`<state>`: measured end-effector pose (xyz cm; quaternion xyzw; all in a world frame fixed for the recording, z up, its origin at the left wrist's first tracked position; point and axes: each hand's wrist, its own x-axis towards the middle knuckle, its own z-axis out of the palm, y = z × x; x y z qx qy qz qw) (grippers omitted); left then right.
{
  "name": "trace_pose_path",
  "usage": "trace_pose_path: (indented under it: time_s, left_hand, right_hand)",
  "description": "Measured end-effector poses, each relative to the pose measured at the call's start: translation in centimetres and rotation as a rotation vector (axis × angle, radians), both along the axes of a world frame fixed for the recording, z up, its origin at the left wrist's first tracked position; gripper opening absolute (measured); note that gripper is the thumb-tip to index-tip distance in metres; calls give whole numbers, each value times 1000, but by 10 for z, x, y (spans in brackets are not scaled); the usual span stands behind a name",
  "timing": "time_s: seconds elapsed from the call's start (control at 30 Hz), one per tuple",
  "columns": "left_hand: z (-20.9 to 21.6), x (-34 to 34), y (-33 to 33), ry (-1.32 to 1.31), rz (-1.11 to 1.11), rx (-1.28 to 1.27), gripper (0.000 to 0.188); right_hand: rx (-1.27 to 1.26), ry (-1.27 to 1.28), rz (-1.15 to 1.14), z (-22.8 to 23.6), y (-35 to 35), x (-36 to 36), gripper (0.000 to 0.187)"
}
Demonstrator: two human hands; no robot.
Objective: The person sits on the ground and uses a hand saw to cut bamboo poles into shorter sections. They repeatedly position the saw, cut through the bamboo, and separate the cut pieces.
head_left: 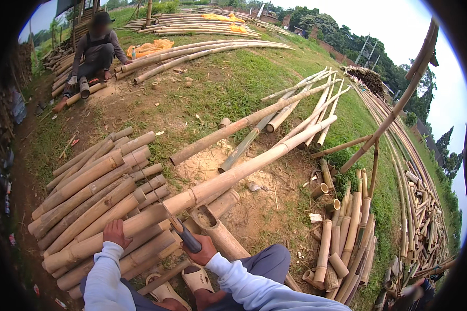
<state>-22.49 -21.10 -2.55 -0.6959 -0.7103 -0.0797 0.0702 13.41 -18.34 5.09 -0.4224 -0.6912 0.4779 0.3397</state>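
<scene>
A long, pale bamboo pole [244, 167] slants from the lower left up to the middle right, its near part lying above a pile of cut lengths. My left hand [117, 233] grips it from above near its left end. In my right hand [201, 249] is a handsaw [175, 222], held by its dark handle. The thin blade crosses the pole and points up and left over the pile; how deep it sits in the bamboo I cannot tell. Under the pole is a thick bamboo piece with a notch [208, 217].
Cut bamboo lengths [83, 179] are stacked at left. More short pieces [347, 228] stand and lean at right by a slanted pole frame [394, 111]. Sawdust covers the ground ahead, with long poles [264, 114] beyond. Another person [96, 49] sits at far left; someone else [417, 295] shows at lower right.
</scene>
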Motion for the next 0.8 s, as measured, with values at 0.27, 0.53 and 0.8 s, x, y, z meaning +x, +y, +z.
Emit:
trace_pose_path:
  time_s: [0.27, 0.53, 0.8]
  left_hand:
    - [-9, -1, 11, -18, -35, 24, 71]
    - [5, -11, 8, -88, 37, -100, 71]
    - [21, 0, 13, -76, 133, -232, 73]
  right_hand:
    - [50, -36, -37, -11, 7, 4, 25]
    - [-88, 98, -99, -18, 9, -15, 22]
    - [-45, 71, -124, -23, 0, -21, 15]
